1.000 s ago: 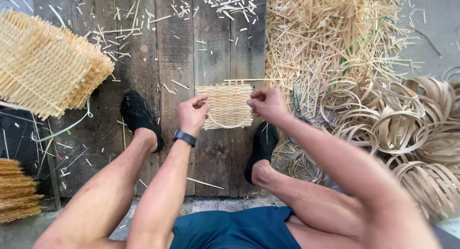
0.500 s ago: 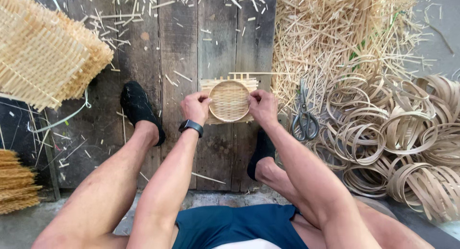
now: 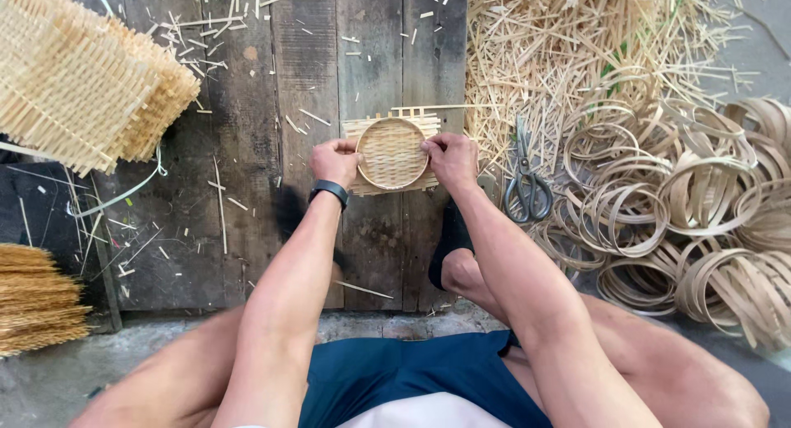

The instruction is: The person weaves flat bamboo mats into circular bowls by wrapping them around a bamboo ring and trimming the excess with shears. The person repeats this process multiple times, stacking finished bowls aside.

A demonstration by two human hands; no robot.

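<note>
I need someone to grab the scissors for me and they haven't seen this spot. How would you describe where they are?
Start from the dark wooden boards; to their right lies a heap of pale straw offcuts above a pile of bamboo hoops. The scissors lie between them, near the right hand, the only grey metal thing there.

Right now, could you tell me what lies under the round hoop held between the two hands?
A square woven mat lies under the hoop; its weave fills the ring and its corners stick out. The left hand and right hand cover its side edges. What is beneath the mat is hidden.
</note>
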